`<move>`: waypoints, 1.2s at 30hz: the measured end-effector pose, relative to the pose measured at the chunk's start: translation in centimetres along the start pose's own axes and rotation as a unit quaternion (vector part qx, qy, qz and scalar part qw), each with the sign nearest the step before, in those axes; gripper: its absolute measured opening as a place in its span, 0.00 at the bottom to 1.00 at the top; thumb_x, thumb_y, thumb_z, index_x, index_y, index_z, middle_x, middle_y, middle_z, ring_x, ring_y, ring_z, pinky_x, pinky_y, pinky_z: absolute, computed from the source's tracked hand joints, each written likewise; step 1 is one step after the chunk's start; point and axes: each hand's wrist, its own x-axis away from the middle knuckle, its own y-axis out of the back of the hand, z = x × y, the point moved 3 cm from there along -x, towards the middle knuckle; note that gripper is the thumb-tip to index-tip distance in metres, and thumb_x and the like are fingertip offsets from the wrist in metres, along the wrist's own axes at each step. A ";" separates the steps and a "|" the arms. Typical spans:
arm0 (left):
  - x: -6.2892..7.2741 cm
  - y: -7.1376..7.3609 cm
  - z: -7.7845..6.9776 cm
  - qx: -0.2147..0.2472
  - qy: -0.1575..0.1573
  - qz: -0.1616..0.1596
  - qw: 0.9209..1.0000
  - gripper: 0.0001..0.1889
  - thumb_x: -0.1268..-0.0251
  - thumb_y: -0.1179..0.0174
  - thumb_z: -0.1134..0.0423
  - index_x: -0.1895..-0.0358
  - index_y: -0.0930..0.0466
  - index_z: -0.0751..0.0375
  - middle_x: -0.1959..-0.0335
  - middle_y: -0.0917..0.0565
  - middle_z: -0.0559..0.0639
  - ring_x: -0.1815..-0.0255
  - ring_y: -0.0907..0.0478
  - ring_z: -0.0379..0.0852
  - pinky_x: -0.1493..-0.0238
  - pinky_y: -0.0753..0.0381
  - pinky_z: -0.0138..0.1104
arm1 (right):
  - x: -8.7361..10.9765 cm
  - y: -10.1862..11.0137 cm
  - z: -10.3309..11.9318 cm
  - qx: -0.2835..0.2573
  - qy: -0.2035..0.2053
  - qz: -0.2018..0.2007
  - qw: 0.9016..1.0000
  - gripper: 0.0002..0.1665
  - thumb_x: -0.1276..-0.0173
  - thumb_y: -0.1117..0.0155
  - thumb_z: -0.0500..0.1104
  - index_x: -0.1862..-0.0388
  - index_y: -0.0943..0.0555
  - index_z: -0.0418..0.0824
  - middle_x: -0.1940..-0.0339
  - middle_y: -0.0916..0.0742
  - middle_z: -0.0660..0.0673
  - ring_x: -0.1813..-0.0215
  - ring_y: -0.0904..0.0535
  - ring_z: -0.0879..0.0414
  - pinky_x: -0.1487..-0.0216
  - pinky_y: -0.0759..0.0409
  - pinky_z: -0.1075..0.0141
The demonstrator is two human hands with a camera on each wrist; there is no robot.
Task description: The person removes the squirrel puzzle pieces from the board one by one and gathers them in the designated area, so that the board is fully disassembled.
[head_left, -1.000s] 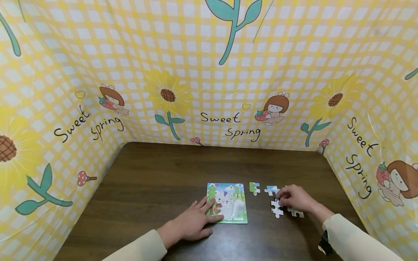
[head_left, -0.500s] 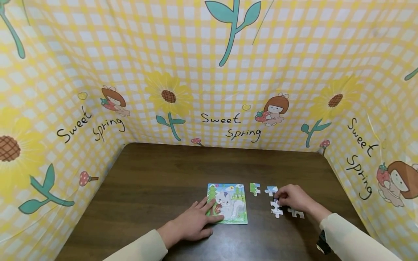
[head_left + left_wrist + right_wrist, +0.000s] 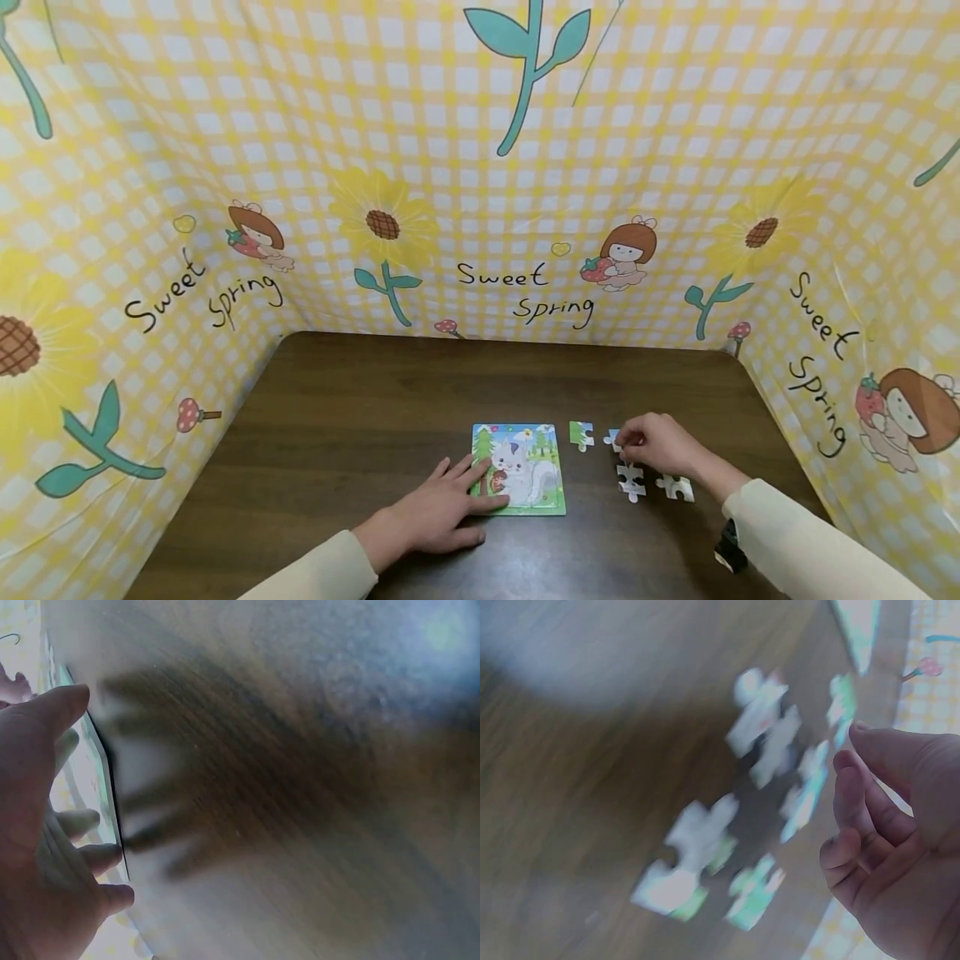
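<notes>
A square jigsaw puzzle with a white squirrel picture lies on the table. My left hand rests flat across its left edge, fingers spread. To the right, several loose jigsaw pieces lie on the wood. Over them hovers my right hand, thumb and fingers loosely bent, partly covering a blue-edged piece. In the right wrist view nothing shows between the thumb and index fingertip of the right hand. Just below it lies a pale piece, with another piece to its right.
A green-and-white jigsaw piece lies between the puzzle and the right hand. The dark wooden table is enclosed by a yellow checked cloth at the back and both sides. A dark object sits at the right sleeve.
My right hand has shifted slightly left and away from me, off the pale piece and toward the blue-edged one. The left hand stays on the puzzle.
</notes>
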 end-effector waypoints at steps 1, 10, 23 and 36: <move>0.1 0.0 0.1 0.004 0.001 -0.002 1.000 0.29 0.24 0.46 0.39 0.23 0.38 0.24 0.15 0.49 0.55 0.16 0.52 0.65 0.26 0.47 0.69 | -0.3 0.0 0.6 -0.007 0.002 0.002 1.000 0.05 0.33 0.28 0.39 0.59 0.10 0.41 0.69 0.11 0.56 0.68 0.18 0.65 0.67 0.21 0.67; 1.3 0.0 1.2 0.037 0.027 -0.007 0.999 0.30 0.27 0.46 0.33 0.24 0.37 0.22 0.15 0.50 0.56 0.17 0.52 0.67 0.25 0.52 0.70 | -4.4 -3.2 5.9 -0.043 0.035 0.018 0.998 0.08 0.31 0.28 0.41 0.55 0.11 0.41 0.66 0.12 0.55 0.66 0.19 0.62 0.65 0.21 0.67; 1.8 -0.4 1.6 0.024 0.028 -0.012 0.999 0.31 0.27 0.45 0.34 0.23 0.39 0.21 0.14 0.52 0.56 0.16 0.53 0.67 0.28 0.44 0.70 | -8.5 -9.9 11.4 -0.071 0.069 0.061 0.993 0.13 0.29 0.30 0.43 0.48 0.14 0.40 0.64 0.12 0.52 0.62 0.16 0.59 0.62 0.18 0.66; 1.6 -0.6 1.4 0.017 0.030 -0.011 0.999 0.30 0.27 0.45 0.35 0.24 0.37 0.22 0.14 0.52 0.56 0.17 0.53 0.68 0.29 0.43 0.71 | -9.3 -11.2 11.4 -0.048 0.062 0.039 0.996 0.18 0.38 0.21 0.44 0.51 0.12 0.39 0.61 0.11 0.47 0.59 0.16 0.55 0.57 0.19 0.61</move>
